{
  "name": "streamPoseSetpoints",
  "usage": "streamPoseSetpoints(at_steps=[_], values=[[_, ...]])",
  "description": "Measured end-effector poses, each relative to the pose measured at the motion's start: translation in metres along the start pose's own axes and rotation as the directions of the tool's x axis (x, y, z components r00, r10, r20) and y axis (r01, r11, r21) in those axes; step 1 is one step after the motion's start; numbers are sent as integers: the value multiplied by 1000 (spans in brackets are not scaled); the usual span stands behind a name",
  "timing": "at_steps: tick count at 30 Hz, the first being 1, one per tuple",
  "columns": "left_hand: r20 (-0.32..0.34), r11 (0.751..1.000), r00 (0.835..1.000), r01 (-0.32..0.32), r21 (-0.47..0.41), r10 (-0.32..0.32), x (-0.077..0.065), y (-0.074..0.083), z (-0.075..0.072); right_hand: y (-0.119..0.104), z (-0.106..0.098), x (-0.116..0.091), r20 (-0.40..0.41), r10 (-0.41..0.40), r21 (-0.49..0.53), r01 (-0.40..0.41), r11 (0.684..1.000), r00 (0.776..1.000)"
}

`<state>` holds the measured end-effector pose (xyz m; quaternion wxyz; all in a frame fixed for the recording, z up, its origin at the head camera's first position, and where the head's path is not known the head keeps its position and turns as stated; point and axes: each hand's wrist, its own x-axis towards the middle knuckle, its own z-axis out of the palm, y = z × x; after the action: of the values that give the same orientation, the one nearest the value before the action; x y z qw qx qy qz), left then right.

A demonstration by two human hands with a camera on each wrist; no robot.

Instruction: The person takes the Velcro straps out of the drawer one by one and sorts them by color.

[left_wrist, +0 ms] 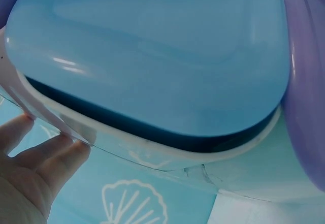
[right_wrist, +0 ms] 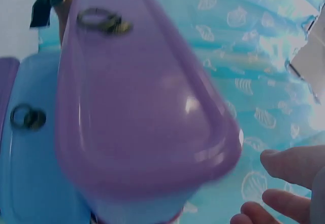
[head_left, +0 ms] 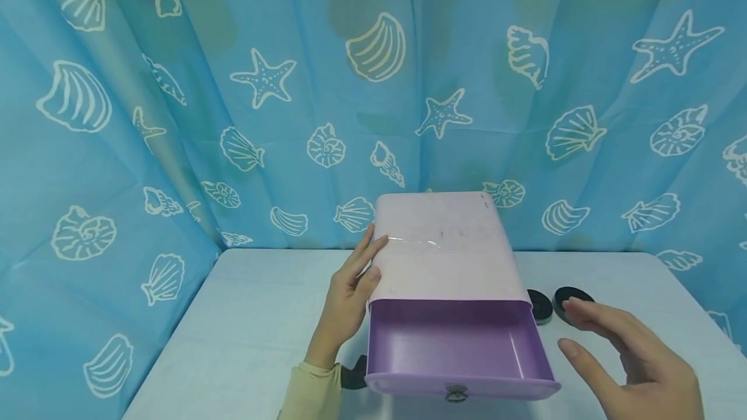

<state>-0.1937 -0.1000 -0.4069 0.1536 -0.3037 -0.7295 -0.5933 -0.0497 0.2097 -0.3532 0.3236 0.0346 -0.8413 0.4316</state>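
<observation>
Steadying the boxy pale-pink plastic cabinet (head_left: 443,264), the left hand (head_left: 344,303) is bracing well, fingers outstretched; the right grip (head_left: 659,361) is hovering wide beside the purple plastic drawer (head_left: 408,384).

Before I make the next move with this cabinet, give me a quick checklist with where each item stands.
1. Left hand touching the cabinet: ok, fingers on its left side.
2. Purple drawer pulled out: ok, its front stands well out of the cabinet.
3. Drawer free of contents: ok for the part in view; cannot tell for the back, under the cabinet top.
4. Right hand on the ring handle: not ok, it is apart, right of the drawer.
5. Blue drawer fully shut: cannot tell, a dark gap shows along its edge.
</observation>
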Motion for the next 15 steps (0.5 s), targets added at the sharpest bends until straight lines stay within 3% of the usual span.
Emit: streamPoseSetpoints(at_steps=[9, 15], values=[[-4, 1000, 1000, 6, -4, -6, 0, 0, 0, -19, 6, -20, 2, -78, -25, 78, 997, 997], [-7, 1000, 1000, 8, 3, -8, -1, 0, 0, -15, 9, -30, 67, -229, 77, 224, 972, 971]])
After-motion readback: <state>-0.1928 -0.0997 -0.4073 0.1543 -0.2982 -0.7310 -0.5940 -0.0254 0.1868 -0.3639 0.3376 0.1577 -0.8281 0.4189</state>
